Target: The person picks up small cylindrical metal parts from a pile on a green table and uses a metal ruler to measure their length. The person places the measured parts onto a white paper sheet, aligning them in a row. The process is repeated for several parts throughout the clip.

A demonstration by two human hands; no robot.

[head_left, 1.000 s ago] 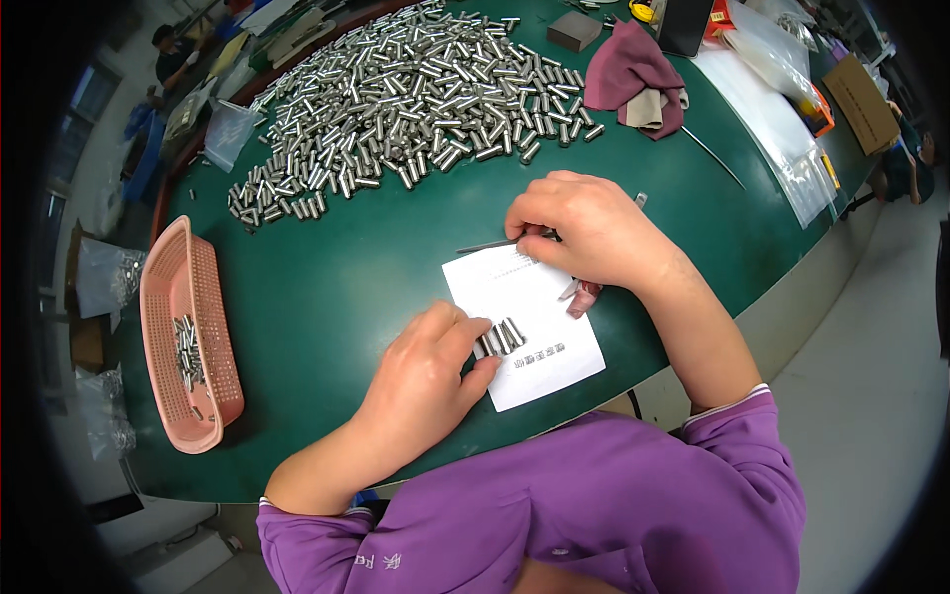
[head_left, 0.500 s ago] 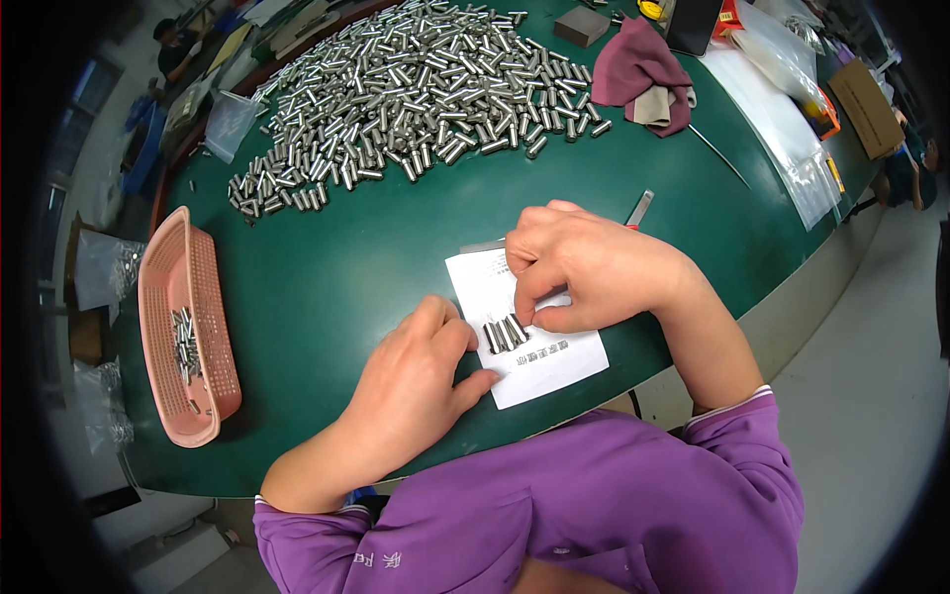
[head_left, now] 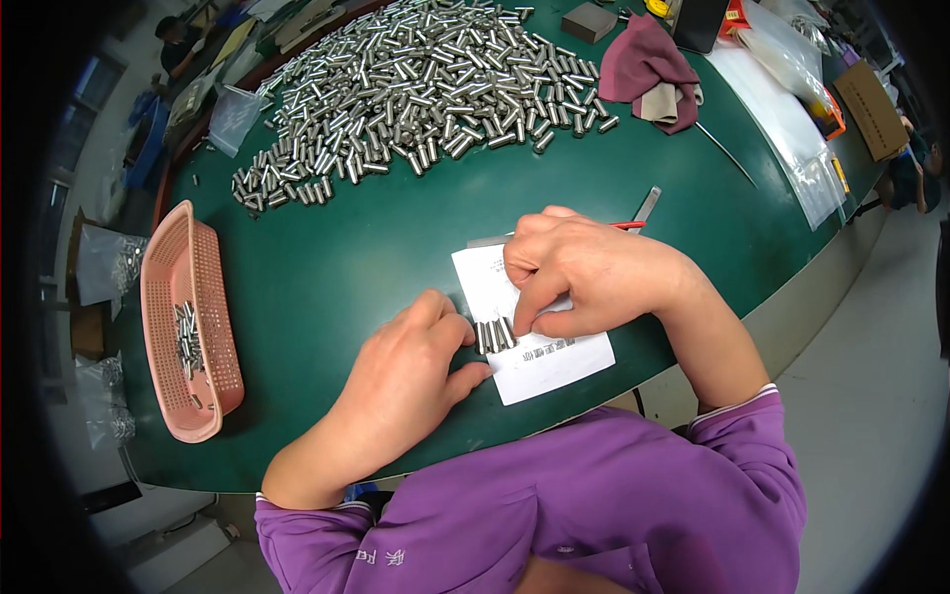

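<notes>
A short row of several shiny metal pins (head_left: 496,336) stands side by side on a white printed sheet (head_left: 554,374) near the table's front edge. My left hand (head_left: 411,351) is at the row's left end, thumb and forefinger apart, fingertips against or very near the outermost pin. Over the sheet's right part, my right hand (head_left: 594,272) has curled fingers, with thumb and forefinger close together at the row's right end. Whatever lies within its grip is hidden. Behind that hand a metal strip with a red part (head_left: 645,206) sticks out.
A large heap of metal pins (head_left: 426,89) covers the far table. At left stands a pink perforated basket (head_left: 220,346) with some pins inside. A maroon cloth (head_left: 643,64), a thin rod (head_left: 727,155), a dark block (head_left: 589,23) and plastic bags (head_left: 816,188) lie far right.
The row of pins has slid left across the sheet, towards the sheet's left edge. My hands stay at its two ends. The whole view has shifted slightly.
</notes>
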